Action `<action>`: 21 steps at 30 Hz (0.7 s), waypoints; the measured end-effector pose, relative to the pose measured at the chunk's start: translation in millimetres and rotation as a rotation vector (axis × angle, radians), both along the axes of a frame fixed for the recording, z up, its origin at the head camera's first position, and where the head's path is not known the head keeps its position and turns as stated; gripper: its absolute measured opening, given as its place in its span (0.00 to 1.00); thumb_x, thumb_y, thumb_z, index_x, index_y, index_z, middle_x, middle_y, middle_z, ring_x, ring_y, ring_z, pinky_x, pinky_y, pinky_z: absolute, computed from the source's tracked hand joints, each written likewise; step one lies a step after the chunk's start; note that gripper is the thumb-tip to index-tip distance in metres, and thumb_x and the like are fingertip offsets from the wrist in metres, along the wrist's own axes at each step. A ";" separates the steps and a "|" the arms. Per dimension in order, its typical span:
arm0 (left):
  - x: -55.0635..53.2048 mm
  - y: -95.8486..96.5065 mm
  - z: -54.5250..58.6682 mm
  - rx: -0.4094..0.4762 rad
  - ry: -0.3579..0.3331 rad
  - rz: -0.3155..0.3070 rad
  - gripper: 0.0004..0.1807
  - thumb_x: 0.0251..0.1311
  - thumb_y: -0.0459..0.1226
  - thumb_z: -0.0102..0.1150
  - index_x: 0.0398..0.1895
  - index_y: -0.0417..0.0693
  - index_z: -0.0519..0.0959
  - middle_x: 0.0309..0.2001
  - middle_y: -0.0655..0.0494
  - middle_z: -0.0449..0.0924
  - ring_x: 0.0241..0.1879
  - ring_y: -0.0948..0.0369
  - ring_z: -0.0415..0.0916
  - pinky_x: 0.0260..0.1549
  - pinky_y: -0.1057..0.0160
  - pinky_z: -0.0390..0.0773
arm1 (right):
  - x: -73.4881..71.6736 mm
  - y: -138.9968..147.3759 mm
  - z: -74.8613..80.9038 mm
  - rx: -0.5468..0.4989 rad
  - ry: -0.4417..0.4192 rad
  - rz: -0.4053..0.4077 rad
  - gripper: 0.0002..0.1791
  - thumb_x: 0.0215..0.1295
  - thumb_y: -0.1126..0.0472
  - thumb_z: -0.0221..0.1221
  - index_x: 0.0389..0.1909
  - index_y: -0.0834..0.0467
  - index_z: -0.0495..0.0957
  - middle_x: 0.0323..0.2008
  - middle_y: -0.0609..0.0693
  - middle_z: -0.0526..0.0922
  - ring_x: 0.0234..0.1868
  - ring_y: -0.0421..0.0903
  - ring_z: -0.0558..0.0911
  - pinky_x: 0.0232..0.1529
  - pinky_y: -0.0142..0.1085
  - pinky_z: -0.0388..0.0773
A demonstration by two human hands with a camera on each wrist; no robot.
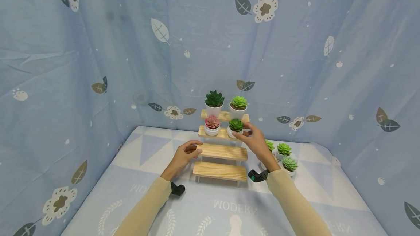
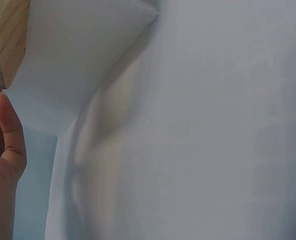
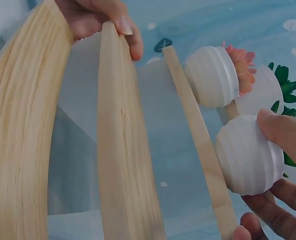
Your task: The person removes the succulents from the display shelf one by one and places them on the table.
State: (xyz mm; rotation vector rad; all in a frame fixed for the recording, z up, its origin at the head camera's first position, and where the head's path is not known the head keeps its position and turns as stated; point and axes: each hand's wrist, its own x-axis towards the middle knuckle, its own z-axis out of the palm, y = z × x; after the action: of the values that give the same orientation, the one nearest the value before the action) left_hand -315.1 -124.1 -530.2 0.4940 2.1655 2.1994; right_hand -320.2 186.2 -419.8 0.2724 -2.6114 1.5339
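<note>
A four-tier wooden stand (image 1: 220, 170) with pale planks and clear supports stands in front of me. My right hand (image 1: 256, 142) pinches a white ribbed pot (image 3: 250, 155) holding a dark green succulent (image 1: 236, 125), at the right of the second tier from the top. Its thumb lies on one side of the pot, fingers on the other. My left hand (image 1: 183, 156) holds the left end of the plank below (image 1: 223, 151), thumb and fingertips at its corner. A pink succulent (image 1: 212, 122) in a white pot sits left of the held pot.
On the top tier stand a dark green succulent (image 1: 214, 98) and a bright green one (image 1: 238, 102), both in white pots. Several more potted succulents (image 1: 290, 164) are on the table to the right, partly behind my right forearm. A blue patterned curtain (image 1: 210, 39) hangs behind.
</note>
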 end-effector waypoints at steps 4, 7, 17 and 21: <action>-0.3 0.1 0.0 -0.006 0.001 0.000 0.20 0.67 0.43 0.70 0.60 0.50 0.81 0.48 0.46 0.80 0.44 0.53 0.79 0.45 0.57 0.84 | 0.2 0.0 0.2 0.000 -0.011 0.004 0.44 0.61 0.36 0.70 0.74 0.48 0.69 0.61 0.54 0.74 0.49 0.53 0.75 0.40 0.46 0.75; -0.8 -0.2 -0.3 -0.009 0.005 -0.001 0.20 0.67 0.43 0.70 0.60 0.50 0.81 0.48 0.46 0.80 0.44 0.53 0.80 0.45 0.57 0.84 | 0.4 -0.4 0.3 -0.003 -0.015 0.006 0.43 0.61 0.36 0.70 0.73 0.48 0.70 0.61 0.54 0.73 0.49 0.53 0.74 0.40 0.45 0.75; -2.1 -0.7 -1.3 -0.011 0.002 -0.012 0.21 0.68 0.42 0.69 0.61 0.49 0.81 0.48 0.45 0.80 0.45 0.50 0.79 0.47 0.51 0.83 | 3.6 -1.7 -2.0 -0.042 0.016 -0.019 0.41 0.59 0.36 0.72 0.70 0.48 0.73 0.56 0.53 0.73 0.47 0.52 0.73 0.41 0.46 0.74; -2.6 -1.1 -0.2 -0.013 -0.001 -0.011 0.20 0.68 0.42 0.69 0.60 0.48 0.81 0.47 0.45 0.80 0.45 0.50 0.79 0.51 0.43 0.81 | 5.8 -0.6 -0.3 -0.036 0.031 -0.035 0.45 0.58 0.35 0.72 0.73 0.50 0.70 0.57 0.53 0.74 0.49 0.52 0.73 0.42 0.46 0.74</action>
State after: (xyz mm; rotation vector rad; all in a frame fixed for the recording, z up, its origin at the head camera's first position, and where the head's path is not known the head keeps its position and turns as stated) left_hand -317.7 -125.3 -530.4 0.5029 2.1698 2.1777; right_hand -314.4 185.6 -420.1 0.2443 -2.5479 1.5514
